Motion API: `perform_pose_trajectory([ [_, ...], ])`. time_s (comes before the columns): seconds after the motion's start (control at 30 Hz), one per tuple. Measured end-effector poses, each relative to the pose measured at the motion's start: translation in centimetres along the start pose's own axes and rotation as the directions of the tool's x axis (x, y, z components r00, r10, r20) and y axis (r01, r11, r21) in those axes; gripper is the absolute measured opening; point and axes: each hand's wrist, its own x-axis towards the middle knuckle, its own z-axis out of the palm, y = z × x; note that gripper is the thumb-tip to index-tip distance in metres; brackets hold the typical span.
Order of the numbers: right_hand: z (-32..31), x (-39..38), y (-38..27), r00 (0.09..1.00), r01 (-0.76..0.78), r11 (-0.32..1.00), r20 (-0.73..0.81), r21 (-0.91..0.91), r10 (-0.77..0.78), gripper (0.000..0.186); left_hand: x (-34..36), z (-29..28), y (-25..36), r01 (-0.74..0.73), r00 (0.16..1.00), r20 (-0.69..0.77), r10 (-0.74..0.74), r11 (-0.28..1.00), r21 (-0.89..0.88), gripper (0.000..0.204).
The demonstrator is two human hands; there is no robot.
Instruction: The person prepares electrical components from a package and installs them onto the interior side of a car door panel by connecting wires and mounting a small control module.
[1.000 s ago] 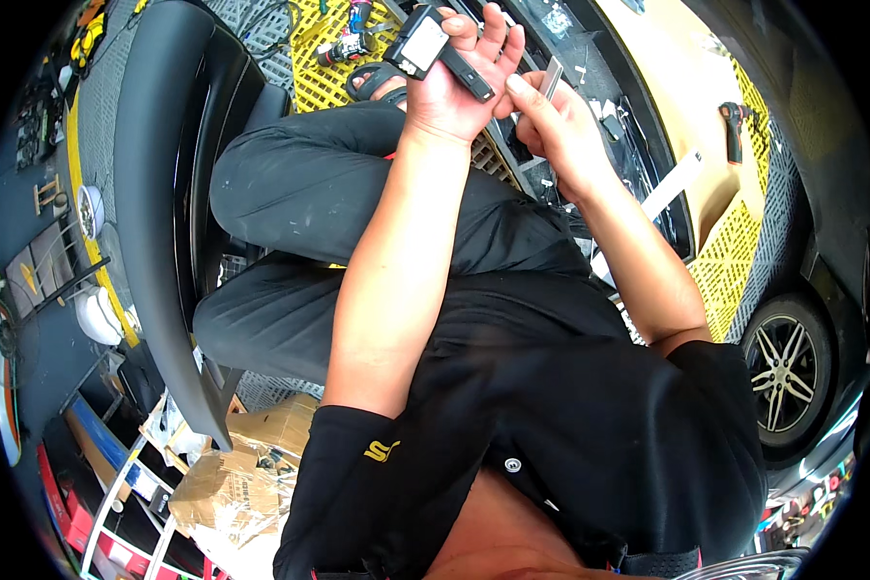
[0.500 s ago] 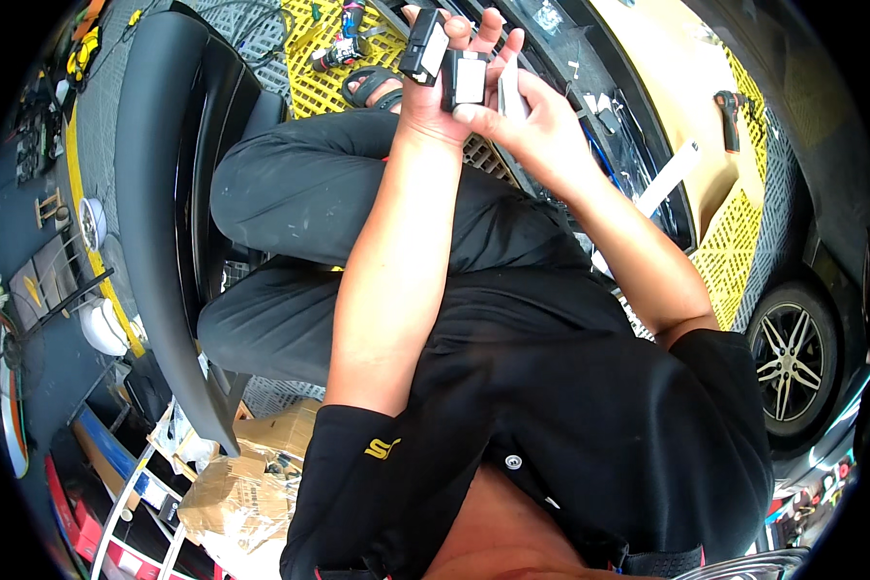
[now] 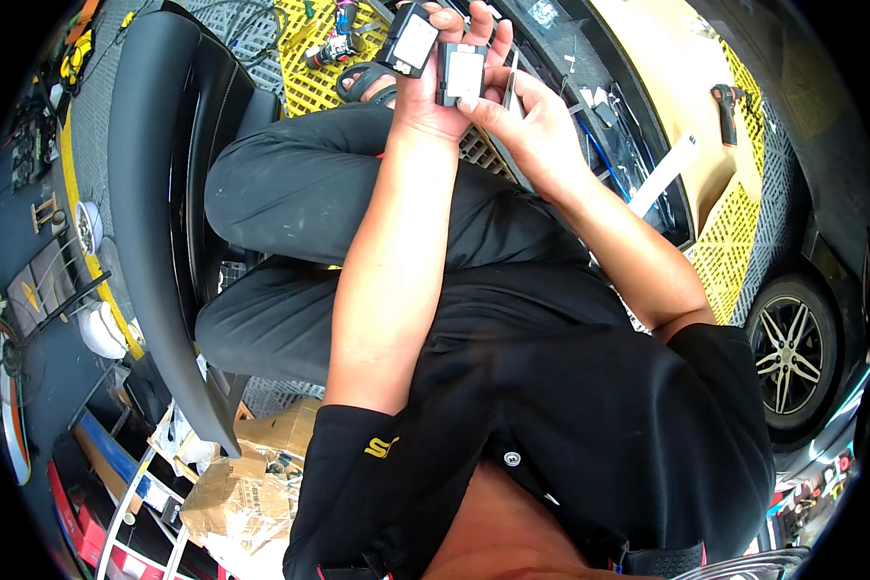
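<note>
My left hand [image 3: 427, 109] is raised palm up, with its fingers partly curled. It holds two small black box-shaped modules with white labels. The tilted module [image 3: 412, 41] lies at the outer side of the hand, and the other module [image 3: 462, 73] rests on the palm and fingers. My right hand [image 3: 531, 124] is closed around a thin flat silvery-white piece [image 3: 510, 81], seen nearly edge-on. The right thumb touches the lower edge of the module on the palm. What kind of piece the right hand grips is unclear.
A long black panel [image 3: 604, 97] with small loose parts lies beyond my right hand. A cordless power tool [image 3: 728, 114] rests on brown sheet at right; another tool [image 3: 334, 50] lies on yellow grating. A black padded seat part [image 3: 159, 193] stands left, cardboard boxes [image 3: 251, 483] lower left, a car wheel [image 3: 791, 356] right.
The outer module has shifted left and tilted, showing more of its label. The thin piece in my right hand has turned from its white face to nearly edge-on.
</note>
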Motion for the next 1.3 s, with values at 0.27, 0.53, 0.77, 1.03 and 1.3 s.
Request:
perform_pose_trajectory([
  [0.27,-0.1,-0.3,-0.5,0.999,-0.001,0.995,0.039,0.096,-0.002,0.028,0.0,-0.4,0.2,-0.005,0.999,0.039,0.005,1.000,-0.011,0.029],
  [0.53,-1.4,0.1,-0.8,0.997,-0.063,0.991,-0.031,0.118,0.067,0.027,0.1,1.4,-0.2,-0.008,0.992,-0.124,0.018,0.997,0.082,0.015],
  [0.77,-5.3,1.6,-0.4,0.990,-0.013,0.998,-0.140,0.061,0.022,0.030,0.6,0.1,-0.4,-0.072,0.937,-0.321,0.138,0.975,0.211,0.013],
  [1.03,-6.8,2.2,-1.7,0.975,0.045,0.999,-0.218,0.002,-0.043,0.031,0.0,-0.7,-0.1,0.002,0.946,-0.320,0.057,0.984,0.180,0.016],
  [1.3,-6.7,2.4,-2.2,0.973,0.087,0.992,-0.206,-0.089,-0.104,0.031,0.0,-0.5,-0.3,-0.035,0.935,-0.329,0.132,0.958,0.285,0.017],
])
